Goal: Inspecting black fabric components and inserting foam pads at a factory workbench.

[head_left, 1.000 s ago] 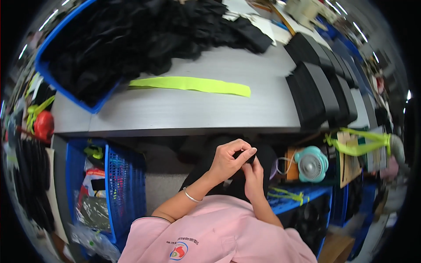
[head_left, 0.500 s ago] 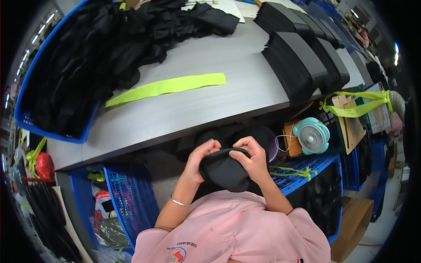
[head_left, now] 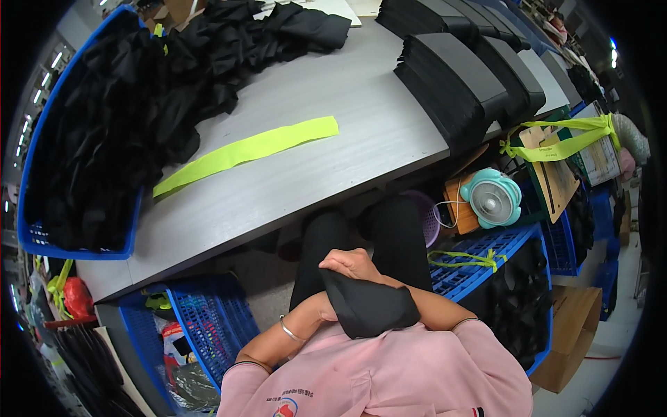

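A folded, rounded black fabric piece (head_left: 368,306) is held in front of my body, just above my lap. My right hand (head_left: 349,264) reaches across to its upper left corner, with the fingers curled closed on the edge. Of my left hand (head_left: 322,308) only the wrist side shows. Its fingers are hidden by the fabric, and a silver bangle circles that forearm. Beyond, a yellow-green fabric strip (head_left: 250,154) lies on the grey table (head_left: 299,181).
A blue basket (head_left: 76,251) of heaped black cloth stands at the table's left. Stacked black fabric pieces (head_left: 451,76) sit at the back right. Below on the right are a turquoise fan (head_left: 492,198) and another blue basket (head_left: 451,267); an open blue crate (head_left: 208,313) stands lower left.
My right hand has moved left across the fabric piece to its upper left corner. The fabric has turned and dropped nearer my body, covering my left fingers. The whole view has shifted slightly.
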{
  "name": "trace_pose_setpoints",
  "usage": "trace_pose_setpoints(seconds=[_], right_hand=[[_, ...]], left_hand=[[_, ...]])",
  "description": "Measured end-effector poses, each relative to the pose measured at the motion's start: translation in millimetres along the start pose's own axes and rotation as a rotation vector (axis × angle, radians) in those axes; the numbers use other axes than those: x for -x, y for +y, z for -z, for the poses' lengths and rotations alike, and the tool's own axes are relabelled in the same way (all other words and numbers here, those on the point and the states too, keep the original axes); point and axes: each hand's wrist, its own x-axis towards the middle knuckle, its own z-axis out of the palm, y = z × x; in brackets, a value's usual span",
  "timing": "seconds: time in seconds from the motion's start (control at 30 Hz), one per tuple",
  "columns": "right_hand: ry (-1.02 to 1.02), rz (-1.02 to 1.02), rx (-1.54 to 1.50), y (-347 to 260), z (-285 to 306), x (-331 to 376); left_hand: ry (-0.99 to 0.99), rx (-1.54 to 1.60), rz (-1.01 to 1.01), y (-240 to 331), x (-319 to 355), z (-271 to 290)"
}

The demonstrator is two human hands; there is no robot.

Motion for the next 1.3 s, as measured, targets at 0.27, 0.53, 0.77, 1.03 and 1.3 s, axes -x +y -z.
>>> trace_pose_setpoints(seconds=[0.27, 0.53, 0.77, 1.03, 1.3], right_hand=[[-0.048, -0.046, -0.114, -14.8, -7.2, -10.4], [0.231, 0.185, -0.135, 34.3, -45.1, 19.0], [0.478, -0.424, -0.132, -17.3, 49.2, 31.6], [0.139, 0.094, 0.006, -57.9, 54.5, -13.8], [0.06, -0.426, -1.18, -45.2, 88.0, 10.2]], left_hand=[[0.235, 0.625, -0.229, -63.6, 34.7, 81.5], [0.522, 0.506, -0.42, 33.5, -10.1, 11.2], [0.756, 0.201, -0.559, 118.0, -35.7, -41.9], [0.673, -0.059, -0.324, 74.3, -30.3, -29.6], [0.61, -0.298, -0.078, 45.6, 63.8, -1.3]])
